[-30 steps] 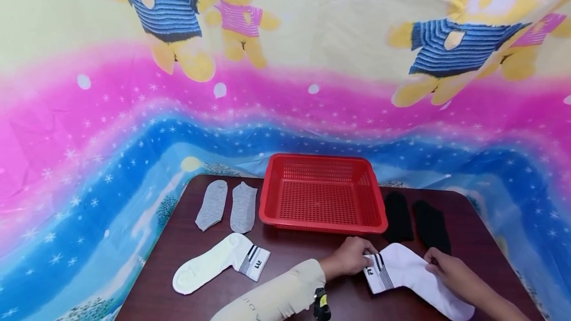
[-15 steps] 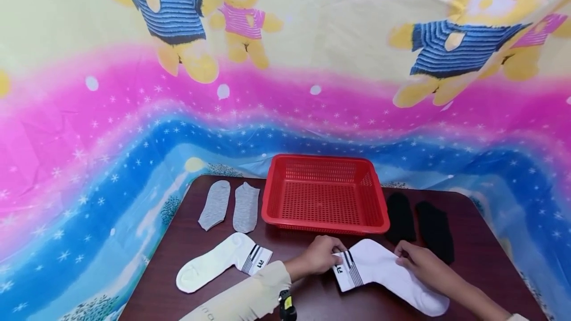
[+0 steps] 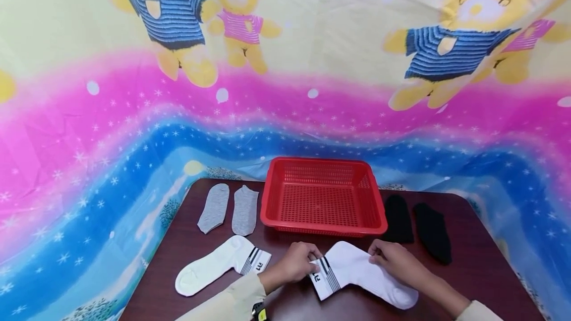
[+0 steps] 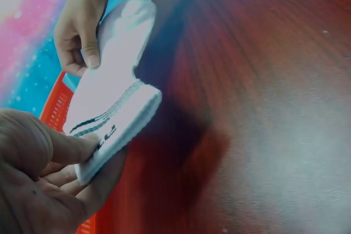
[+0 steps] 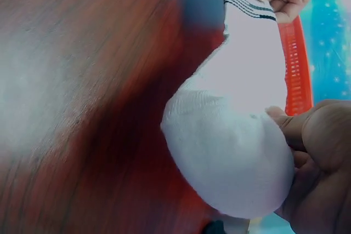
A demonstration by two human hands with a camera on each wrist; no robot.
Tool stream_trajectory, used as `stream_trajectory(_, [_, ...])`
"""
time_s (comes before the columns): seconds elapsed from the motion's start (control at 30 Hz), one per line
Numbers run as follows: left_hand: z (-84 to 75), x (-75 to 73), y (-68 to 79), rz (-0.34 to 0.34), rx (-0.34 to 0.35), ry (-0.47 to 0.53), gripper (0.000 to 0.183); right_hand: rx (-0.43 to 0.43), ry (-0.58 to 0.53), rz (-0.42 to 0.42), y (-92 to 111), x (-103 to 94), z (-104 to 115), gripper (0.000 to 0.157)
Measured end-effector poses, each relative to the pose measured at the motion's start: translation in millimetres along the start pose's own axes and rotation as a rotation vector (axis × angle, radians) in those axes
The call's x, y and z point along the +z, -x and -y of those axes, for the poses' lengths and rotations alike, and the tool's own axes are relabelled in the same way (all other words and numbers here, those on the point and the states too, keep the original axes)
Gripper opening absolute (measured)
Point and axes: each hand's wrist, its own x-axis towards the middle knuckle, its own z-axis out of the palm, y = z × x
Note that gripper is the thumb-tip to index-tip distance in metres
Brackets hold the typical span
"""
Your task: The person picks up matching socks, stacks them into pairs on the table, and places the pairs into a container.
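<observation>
Head view: white sock [image 3: 352, 270] between hands, near side of basket [image 3: 322, 228]; left hand [image 3: 294, 262] pinches striped cuff [image 3: 327, 280], right hand [image 3: 396, 259] pinches foot's far edge. Left wrist view: thumb [image 4: 77, 149] above cuff, fingers [image 4: 105, 184] beneath. Right wrist view: foot [image 5: 227, 154] left of gripping hand.

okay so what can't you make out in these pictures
Head view: the wristband, cut off by the bottom edge.
Left wrist view: much of the red basket, hidden behind the left hand and white sock.
Right wrist view: an unidentifiable dark thing, cut off by the bottom edge.
</observation>
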Motion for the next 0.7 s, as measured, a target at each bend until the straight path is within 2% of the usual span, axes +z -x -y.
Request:
stream_trajectory(0.1, [3.5, -2.2, 5.6, -0.02, -0.001, -0.002, 0.019, -0.004, -0.016, 0.0, -4.8, 5.1, 3.5, 0.011])
stream_trajectory(0.2, [6.4, -8.6, 9.4, -0.053, -0.009, -0.044, 0.019, -0.006, -0.048, 0.022, -10.8, 10.6, 7.8, 0.011])
stream_trajectory(0.33, [12.7, -16.1, 11.9, -0.077, -0.034, -0.072, 0.02, -0.023, -0.102, 0.07, -17.4, 16.8, 11.5, 0.013])
stream_trajectory(0.47, [22.9, -17.1, 11.6, -0.083, -0.066, -0.065, 0.02, -0.051, -0.139, 0.118, -23.5, 22.6, 11.0, 0.015])
stream_trajectory(0.7, [36.3, -19.2, 10.9, -0.117, -0.096, -0.095, 0.021, -0.078, -0.119, 0.089, -34.9, 37.2, 11.9, 0.018])
